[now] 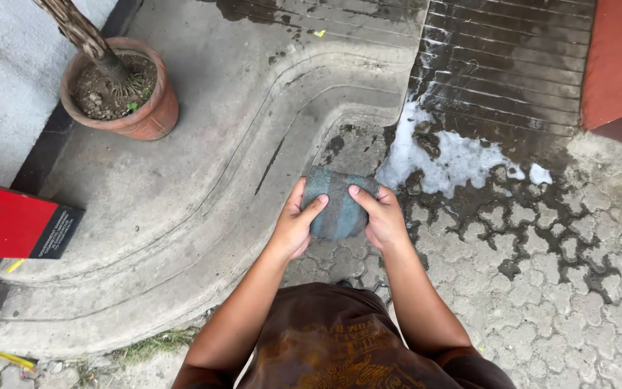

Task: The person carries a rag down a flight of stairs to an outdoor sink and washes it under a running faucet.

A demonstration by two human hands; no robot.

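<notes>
So looking straight down, closest in was the person's brown printed shirt [332,346], with both bare forearms reaching out over the ground. The left hand [295,225] and right hand [381,220] were both clamped around a wadded grey-blue cloth [336,205], thumbs pressed on top and fingers curled under it, held up in the air above the edge where the interlocking paving stones [541,302] met the curved concrete curb [181,238]. By the look of that two-handed squeeze, I'd call this the wringing or bunching stage with the rag, though I couldn't see any water actually dripping from it. Next move would probably need a firmer twist from both wrists, or a shift of the grip to open the cloth out. Just beyond the hands sat a patch of white soapy foam [448,158] on wet, dark pavers, and past that a ribbed wet ramp [505,65]. Off to the far left stood a terracotta pot [154,115] with a tree trunk in it, and a red sign panel [8,223] nearer the left edge.
</notes>
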